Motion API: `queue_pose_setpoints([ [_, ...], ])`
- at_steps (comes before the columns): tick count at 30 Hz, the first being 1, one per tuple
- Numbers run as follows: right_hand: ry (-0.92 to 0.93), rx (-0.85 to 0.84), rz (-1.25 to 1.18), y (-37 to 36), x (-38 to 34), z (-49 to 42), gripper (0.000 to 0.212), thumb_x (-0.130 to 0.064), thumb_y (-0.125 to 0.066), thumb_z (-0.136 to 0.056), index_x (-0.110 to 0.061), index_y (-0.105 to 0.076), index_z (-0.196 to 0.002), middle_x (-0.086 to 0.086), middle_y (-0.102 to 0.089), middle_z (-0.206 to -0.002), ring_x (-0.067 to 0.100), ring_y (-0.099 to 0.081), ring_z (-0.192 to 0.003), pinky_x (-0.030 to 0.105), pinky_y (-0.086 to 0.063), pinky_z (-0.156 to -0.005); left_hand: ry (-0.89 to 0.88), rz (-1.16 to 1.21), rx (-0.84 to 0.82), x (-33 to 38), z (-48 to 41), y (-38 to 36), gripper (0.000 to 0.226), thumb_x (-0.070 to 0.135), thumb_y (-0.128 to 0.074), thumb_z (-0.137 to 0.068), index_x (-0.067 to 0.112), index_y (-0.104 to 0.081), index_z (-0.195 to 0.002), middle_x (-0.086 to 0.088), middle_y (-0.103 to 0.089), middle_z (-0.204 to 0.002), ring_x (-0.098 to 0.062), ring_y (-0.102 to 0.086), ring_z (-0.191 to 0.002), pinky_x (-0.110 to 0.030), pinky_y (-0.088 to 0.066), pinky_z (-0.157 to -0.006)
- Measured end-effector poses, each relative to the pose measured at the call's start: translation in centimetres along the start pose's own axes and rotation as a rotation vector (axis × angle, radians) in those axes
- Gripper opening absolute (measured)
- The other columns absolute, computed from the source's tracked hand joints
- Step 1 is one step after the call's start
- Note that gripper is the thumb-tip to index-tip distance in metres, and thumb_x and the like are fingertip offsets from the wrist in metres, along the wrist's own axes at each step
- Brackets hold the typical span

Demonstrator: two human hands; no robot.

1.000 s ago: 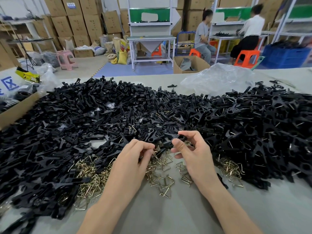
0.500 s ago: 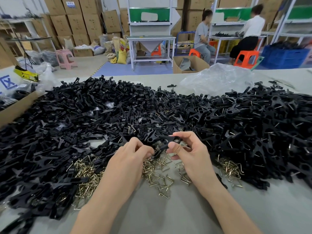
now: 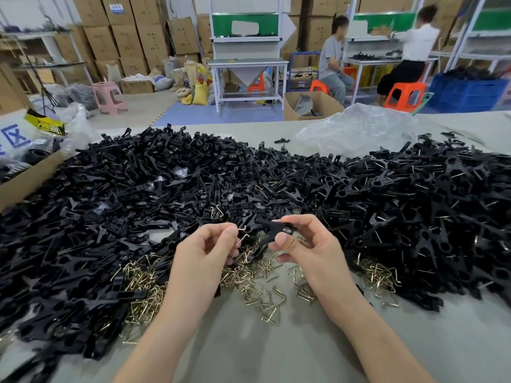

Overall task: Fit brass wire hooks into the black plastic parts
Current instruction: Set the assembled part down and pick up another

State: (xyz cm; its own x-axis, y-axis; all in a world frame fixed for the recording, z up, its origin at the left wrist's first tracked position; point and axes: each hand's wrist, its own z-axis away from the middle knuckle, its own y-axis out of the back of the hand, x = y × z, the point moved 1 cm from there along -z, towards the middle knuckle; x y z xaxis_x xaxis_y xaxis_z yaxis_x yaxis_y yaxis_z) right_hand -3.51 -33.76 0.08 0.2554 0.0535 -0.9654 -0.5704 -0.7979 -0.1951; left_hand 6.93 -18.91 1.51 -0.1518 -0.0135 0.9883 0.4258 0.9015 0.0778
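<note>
My right hand (image 3: pixel 309 250) pinches a black plastic part (image 3: pixel 272 230) with a round eye at its right end, held a little above the table. My left hand (image 3: pixel 204 250) pinches a brass wire hook (image 3: pixel 242 239) whose bent end sticks out toward the part, just left of it and apart from it. Loose brass hooks (image 3: pixel 257 277) lie scattered on the grey table below both hands. A broad heap of black plastic parts (image 3: pixel 138 194) covers the table behind and to the left. On the right lies a heap of black parts with wires in them (image 3: pixel 414 203).
A cardboard box (image 3: pixel 30 175) stands at the left edge. A crumpled clear plastic bag (image 3: pixel 356 131) lies behind the heaps. More brass hooks (image 3: pixel 378 277) lie at the right. Bare grey table (image 3: pixel 276 349) shows near me. Two seated people work at benches far behind.
Both hands rose from the hook pile. My left hand came up holding a brass hook, and my right hand turned the black part toward it.
</note>
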Motion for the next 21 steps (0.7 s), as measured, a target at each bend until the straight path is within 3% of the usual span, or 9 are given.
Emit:
queue_pose_setpoints([
  [9,-0.023,-0.08,-0.03,-0.7,-0.4,0.1,0.025,-0.031,-0.083,-0.064,-0.036,-0.075,-0.087,0.0,-0.077,-0.102,0.023,-0.074,-0.084,0.024,-0.058,-0.068,0.042,0.049,-0.107,-0.3,0.5,-1.0,0.011,0.03,-0.069,-0.092,0.024,-0.077,-0.088,0.001,-0.074,-0.074,-0.003,-0.062,-0.065,-0.013,-0.048,-0.062],
  [12,-0.022,-0.081,-0.032,-0.6,-0.4,0.1,0.024,-0.029,-0.082,-0.064,-0.036,-0.075,-0.086,0.0,-0.077,-0.103,0.024,-0.072,-0.083,0.023,-0.057,-0.067,0.092,0.057,-0.138,-0.5,0.6,-1.0,0.011,0.039,-0.069,-0.089,0.032,-0.077,-0.089,0.001,-0.073,-0.074,-0.007,-0.056,-0.064,-0.021,-0.045,-0.062],
  [14,-0.028,-0.091,-0.028,-0.6,-0.4,0.2,0.023,-0.027,-0.082,-0.064,-0.034,-0.075,-0.085,0.001,-0.077,-0.102,0.024,-0.071,-0.082,0.023,-0.057,-0.067,0.134,0.094,-0.136,-0.5,0.6,-1.2,0.011,0.034,-0.069,-0.089,0.029,-0.078,-0.085,0.0,-0.071,-0.072,-0.009,-0.057,-0.066,-0.027,-0.045,-0.065],
  [18,-0.019,-0.119,-0.013,-0.5,-0.3,0.2,0.025,-0.019,-0.081,-0.07,-0.024,-0.072,-0.093,0.003,-0.077,-0.103,0.016,-0.068,-0.079,0.022,-0.057,-0.07,0.247,0.323,-0.192,-0.3,0.8,-1.9,0.02,0.018,-0.068,-0.09,0.019,-0.076,-0.071,0.0,-0.066,-0.072,-0.008,-0.058,-0.064,-0.021,-0.046,-0.055],
  [20,0.003,-0.137,0.002,-0.3,-0.2,0.2,0.024,-0.018,-0.081,-0.073,-0.021,-0.072,-0.095,0.004,-0.077,-0.104,0.012,-0.069,-0.083,0.022,-0.056,-0.075,0.303,0.464,-0.268,0.1,0.9,-2.1,0.011,0.023,-0.071,-0.079,0.013,-0.073,-0.08,-0.002,-0.065,-0.073,-0.009,-0.058,-0.063,-0.021,-0.047,-0.052],
  [21,0.011,-0.156,-0.011,-0.3,-0.2,0.3,0.022,-0.02,-0.082,-0.075,-0.023,-0.073,-0.095,0.003,-0.077,-0.106,0.012,-0.07,-0.088,0.022,-0.056,-0.078,0.321,0.516,-0.314,0.2,1.0,-2.2,0.023,0.025,-0.072,-0.075,0.007,-0.069,-0.088,-0.003,-0.065,-0.075,-0.009,-0.059,-0.061,-0.022,-0.048,-0.053],
])
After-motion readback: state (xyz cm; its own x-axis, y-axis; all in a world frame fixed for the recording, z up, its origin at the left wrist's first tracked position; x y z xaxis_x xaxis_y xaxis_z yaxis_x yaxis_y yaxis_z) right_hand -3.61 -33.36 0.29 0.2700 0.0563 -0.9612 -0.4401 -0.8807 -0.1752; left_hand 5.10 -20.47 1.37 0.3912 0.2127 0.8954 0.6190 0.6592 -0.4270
